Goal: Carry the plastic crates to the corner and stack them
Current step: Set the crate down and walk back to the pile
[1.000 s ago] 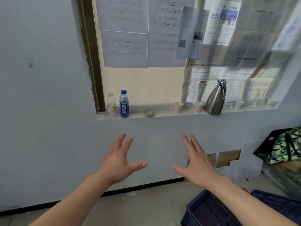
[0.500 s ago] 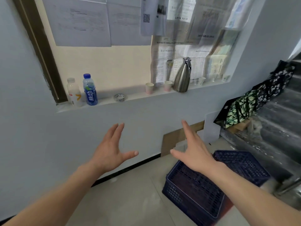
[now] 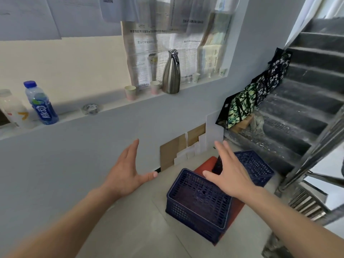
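Two dark blue plastic crates sit on the floor near the foot of the stairs. The near crate (image 3: 197,203) lies lower centre, the far crate (image 3: 255,164) behind it to the right. Both rest partly on a red flat piece (image 3: 204,165). My left hand (image 3: 126,174) hovers open to the left of the near crate, palm facing right. My right hand (image 3: 227,174) is open above the near crate's far edge, fingers spread, touching nothing I can see. Both hands are empty.
A grey wall with a ledge (image 3: 111,108) carries two bottles (image 3: 41,105), paper cups and a steel jug (image 3: 171,73). Cardboard pieces (image 3: 176,148) lean on the wall. Patterned bags (image 3: 242,107) sit on the grey stairs (image 3: 301,101); a metal railing (image 3: 312,157) stands right.
My view has swung right and down, bringing both crates and the stairs fully into sight. Both hands stay open and spread, now lower and closer to the near crate.
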A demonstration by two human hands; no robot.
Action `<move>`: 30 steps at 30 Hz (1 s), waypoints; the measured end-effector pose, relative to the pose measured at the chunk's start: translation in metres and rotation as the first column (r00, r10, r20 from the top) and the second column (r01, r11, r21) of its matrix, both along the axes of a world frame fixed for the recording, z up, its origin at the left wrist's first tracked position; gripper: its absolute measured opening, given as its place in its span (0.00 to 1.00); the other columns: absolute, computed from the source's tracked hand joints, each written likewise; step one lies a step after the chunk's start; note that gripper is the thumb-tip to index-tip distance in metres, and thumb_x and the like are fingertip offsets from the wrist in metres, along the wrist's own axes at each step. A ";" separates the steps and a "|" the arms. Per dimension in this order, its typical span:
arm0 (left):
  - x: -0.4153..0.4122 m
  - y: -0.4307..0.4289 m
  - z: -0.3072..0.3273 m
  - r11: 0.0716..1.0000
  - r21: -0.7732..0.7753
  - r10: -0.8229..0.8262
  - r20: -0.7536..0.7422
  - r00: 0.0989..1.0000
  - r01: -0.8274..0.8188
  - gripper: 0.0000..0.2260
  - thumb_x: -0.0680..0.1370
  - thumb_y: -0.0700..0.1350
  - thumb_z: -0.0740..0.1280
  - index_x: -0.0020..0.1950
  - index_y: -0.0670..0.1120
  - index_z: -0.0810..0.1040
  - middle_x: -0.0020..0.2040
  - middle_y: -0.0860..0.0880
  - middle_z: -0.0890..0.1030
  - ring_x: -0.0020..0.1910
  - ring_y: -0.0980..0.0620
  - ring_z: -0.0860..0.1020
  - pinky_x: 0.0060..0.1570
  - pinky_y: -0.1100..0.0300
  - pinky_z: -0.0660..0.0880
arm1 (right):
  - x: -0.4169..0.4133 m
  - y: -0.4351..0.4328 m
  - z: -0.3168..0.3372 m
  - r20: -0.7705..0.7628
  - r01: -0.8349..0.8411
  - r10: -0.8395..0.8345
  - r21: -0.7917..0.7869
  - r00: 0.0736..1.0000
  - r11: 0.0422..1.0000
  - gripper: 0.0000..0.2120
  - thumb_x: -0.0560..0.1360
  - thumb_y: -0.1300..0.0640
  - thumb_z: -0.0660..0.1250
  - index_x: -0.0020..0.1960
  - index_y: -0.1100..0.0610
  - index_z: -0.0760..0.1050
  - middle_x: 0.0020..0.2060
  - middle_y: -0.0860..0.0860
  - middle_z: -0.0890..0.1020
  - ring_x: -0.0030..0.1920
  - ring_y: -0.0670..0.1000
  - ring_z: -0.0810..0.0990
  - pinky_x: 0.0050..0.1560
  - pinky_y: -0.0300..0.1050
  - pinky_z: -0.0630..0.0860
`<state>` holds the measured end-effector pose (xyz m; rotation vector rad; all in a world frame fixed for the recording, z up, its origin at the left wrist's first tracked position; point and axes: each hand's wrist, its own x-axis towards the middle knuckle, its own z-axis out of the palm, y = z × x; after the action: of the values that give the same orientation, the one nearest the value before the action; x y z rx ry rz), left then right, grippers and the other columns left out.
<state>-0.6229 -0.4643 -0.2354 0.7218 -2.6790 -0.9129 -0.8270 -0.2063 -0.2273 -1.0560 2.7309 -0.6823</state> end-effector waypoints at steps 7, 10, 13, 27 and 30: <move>-0.103 0.027 -0.003 0.998 -0.037 -0.043 0.036 0.998 0.044 0.59 0.61 0.83 0.59 0.83 0.56 0.42 0.83 0.52 0.50 0.81 0.48 0.54 0.77 0.50 0.58 | -0.089 0.044 -0.012 0.035 0.084 -0.085 0.026 0.996 0.996 0.45 0.75 0.35 0.70 0.84 0.42 0.50 0.84 0.44 0.38 0.83 0.53 0.57 0.76 0.56 0.65; -0.148 0.043 -0.003 0.999 -0.029 -0.038 0.034 0.999 0.039 0.60 0.59 0.85 0.57 0.83 0.58 0.42 0.83 0.54 0.49 0.81 0.49 0.54 0.78 0.50 0.58 | -0.133 0.061 -0.017 0.051 0.097 -0.098 0.017 0.994 0.995 0.45 0.76 0.35 0.70 0.84 0.41 0.49 0.83 0.42 0.36 0.83 0.52 0.55 0.77 0.56 0.65; -0.191 0.058 0.001 0.998 -0.040 -0.035 0.048 0.998 0.037 0.60 0.58 0.85 0.56 0.83 0.58 0.42 0.83 0.54 0.48 0.81 0.48 0.55 0.77 0.48 0.60 | -0.173 0.077 -0.016 0.061 0.111 -0.111 0.009 0.992 0.994 0.46 0.75 0.35 0.70 0.84 0.40 0.49 0.83 0.42 0.37 0.83 0.53 0.55 0.76 0.55 0.66; -0.312 0.087 -0.015 0.997 -0.020 -0.074 0.122 0.990 0.077 0.66 0.53 0.88 0.53 0.83 0.53 0.47 0.83 0.52 0.51 0.80 0.45 0.58 0.76 0.45 0.62 | -0.283 0.113 -0.044 0.113 0.191 -0.193 0.026 0.975 0.981 0.45 0.76 0.36 0.70 0.85 0.45 0.51 0.85 0.46 0.43 0.83 0.54 0.53 0.75 0.59 0.64; -0.331 0.077 -0.023 0.996 -0.001 -0.089 0.151 0.984 0.090 0.59 0.60 0.81 0.60 0.83 0.52 0.47 0.83 0.51 0.50 0.79 0.44 0.59 0.76 0.46 0.62 | -0.297 0.106 -0.054 0.130 0.207 -0.210 0.031 0.969 0.978 0.45 0.76 0.36 0.70 0.85 0.46 0.52 0.85 0.47 0.44 0.83 0.54 0.53 0.75 0.58 0.63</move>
<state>-0.9539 -0.3871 -0.2580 0.6997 -2.8674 -0.9016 -1.1242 -0.1007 -0.2816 -0.6979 2.7497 -0.7285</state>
